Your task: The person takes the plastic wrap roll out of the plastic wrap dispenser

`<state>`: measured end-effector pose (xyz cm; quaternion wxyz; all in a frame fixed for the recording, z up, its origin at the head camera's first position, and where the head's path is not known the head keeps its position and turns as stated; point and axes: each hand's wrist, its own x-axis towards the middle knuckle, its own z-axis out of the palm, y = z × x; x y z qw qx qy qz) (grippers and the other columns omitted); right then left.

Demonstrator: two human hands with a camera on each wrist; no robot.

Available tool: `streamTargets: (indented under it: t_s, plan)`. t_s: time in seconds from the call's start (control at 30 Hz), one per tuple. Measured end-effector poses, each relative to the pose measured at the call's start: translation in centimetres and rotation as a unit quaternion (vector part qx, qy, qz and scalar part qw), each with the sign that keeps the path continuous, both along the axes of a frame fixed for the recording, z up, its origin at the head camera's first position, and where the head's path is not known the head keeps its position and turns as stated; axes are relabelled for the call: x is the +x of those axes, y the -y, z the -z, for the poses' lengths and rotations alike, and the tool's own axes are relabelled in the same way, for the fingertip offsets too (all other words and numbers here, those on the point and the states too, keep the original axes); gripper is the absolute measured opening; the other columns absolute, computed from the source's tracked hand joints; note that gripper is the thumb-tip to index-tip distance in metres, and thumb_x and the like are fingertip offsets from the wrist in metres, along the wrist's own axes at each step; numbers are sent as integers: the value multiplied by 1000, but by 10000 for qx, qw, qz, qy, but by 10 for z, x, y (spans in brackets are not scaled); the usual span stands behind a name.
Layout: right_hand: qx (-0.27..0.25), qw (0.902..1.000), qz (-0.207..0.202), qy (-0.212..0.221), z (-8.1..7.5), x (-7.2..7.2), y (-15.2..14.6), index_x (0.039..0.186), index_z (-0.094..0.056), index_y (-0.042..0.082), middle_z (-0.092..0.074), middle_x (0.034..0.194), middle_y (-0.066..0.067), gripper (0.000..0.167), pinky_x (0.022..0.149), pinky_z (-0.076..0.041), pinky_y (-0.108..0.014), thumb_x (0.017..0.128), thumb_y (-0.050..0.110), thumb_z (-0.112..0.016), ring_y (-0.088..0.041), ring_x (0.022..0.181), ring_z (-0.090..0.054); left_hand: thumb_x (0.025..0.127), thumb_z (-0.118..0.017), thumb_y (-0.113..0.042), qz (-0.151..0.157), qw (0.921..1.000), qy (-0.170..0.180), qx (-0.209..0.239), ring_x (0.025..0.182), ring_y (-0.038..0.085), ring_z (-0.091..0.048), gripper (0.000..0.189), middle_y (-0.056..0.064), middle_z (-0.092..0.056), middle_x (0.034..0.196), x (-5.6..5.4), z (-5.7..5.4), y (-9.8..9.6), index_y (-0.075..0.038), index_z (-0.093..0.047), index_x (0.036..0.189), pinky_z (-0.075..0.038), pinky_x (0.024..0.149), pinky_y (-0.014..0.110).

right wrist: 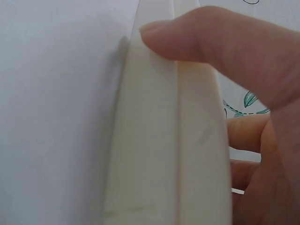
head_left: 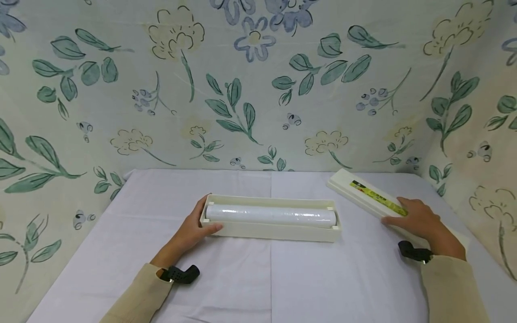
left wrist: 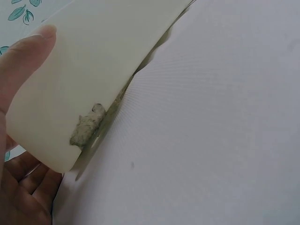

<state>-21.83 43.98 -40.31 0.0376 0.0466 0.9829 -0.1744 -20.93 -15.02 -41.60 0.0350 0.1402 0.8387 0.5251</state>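
Note:
A long cream-coloured box [head_left: 278, 232] lies on the table in the head view, its top uncovered. Inside it sits a shiny roll of cling film [head_left: 266, 215]. My left hand [head_left: 197, 229] grips the box's left end, thumb against the front wall. In the left wrist view, a rough grey patch [left wrist: 88, 125] marks that box near its lower edge. Off to the right, a matching lid [head_left: 343, 180] with a yellow-green label [head_left: 375, 196] lies at a slant. My right hand [head_left: 422, 220] holds this lid across its width, thumb on the near side; the hand hides part of it.
A white cloth [head_left: 226, 278] covers the table. Behind and at both sides hangs a curtain [head_left: 250, 112] printed with flowers and leaves. Each wrist wears a black camera mount, the left one [head_left: 183, 273] and the right one [head_left: 414, 252] both above the cloth.

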Motion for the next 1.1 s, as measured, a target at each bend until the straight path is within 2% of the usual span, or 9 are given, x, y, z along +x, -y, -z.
streamTargets:
  t_s: [0.23,0.43,0.53,0.67,0.77,0.93,1.0,1.1]
  plan:
    - [-11,10000,-31,-31,1,-1,0,146,-23,-10,-37,132,-38,118,72,-36,-72,72,69,-69,-48,100,-44,84,-75,-25,6,10000,16,-2,124,36,-46,92,16,-39,146,0,1,-1,-14,-15,154,-39,100,56]
    - [-6,10000,57,51,0,0,2,146,-22,-10,-33,133,-39,118,74,-35,-74,72,68,-70,-50,99,-42,84,-75,-25,-21,10000,-8,-15,124,36,-46,92,16,-39,146,1,2,0,-13,-16,154,-39,100,56]
    - [21,9999,68,93,-1,0,3,146,-21,-10,-32,132,-40,117,73,-36,-73,73,67,-70,-50,99,-42,84,-75,-24,-51,10000,-32,-24,125,37,-46,93,15,-39,147,-5,12,2,-15,-15,154,-38,100,57]
    - [113,9998,64,160,-2,0,3,146,-19,-11,-30,132,-41,118,73,-37,-73,73,66,-70,-51,99,-41,83,-77,-27,-102,9999,-16,-7,125,34,-46,95,10,-39,147,-15,27,7,-24,-15,154,-38,100,56]
    - [164,9996,65,208,-2,-2,2,146,-17,-12,-28,133,-42,120,74,-37,-73,72,65,-71,-52,100,-40,81,-78,-31,-104,9999,-15,33,125,31,-46,95,6,-39,147,-17,32,10,-29,-16,153,-39,100,56]
    - [144,9996,9,243,-1,-4,1,146,-12,-13,-26,135,-43,123,75,-38,-73,72,63,-73,-53,100,-40,81,-78,-32,-100,9999,-9,23,126,32,-46,96,7,-38,148,-18,32,9,-29,-15,154,-38,101,56]
    - [140,9996,-10,234,-2,-5,1,146,-10,-13,-24,136,-44,123,76,-38,-73,72,61,-74,-53,100,-40,82,-77,-30,-93,10000,31,-19,125,33,-46,95,10,-38,148,-13,23,7,-24,-15,154,-38,101,56]
    - [146,9997,-38,185,-4,-6,4,147,-9,-13,-22,136,-45,122,77,-38,-72,72,58,-76,-53,100,-39,83,-76,-29,-106,9999,57,-80,125,35,-45,95,12,-38,148,-12,20,6,-22,-14,155,-37,101,57]
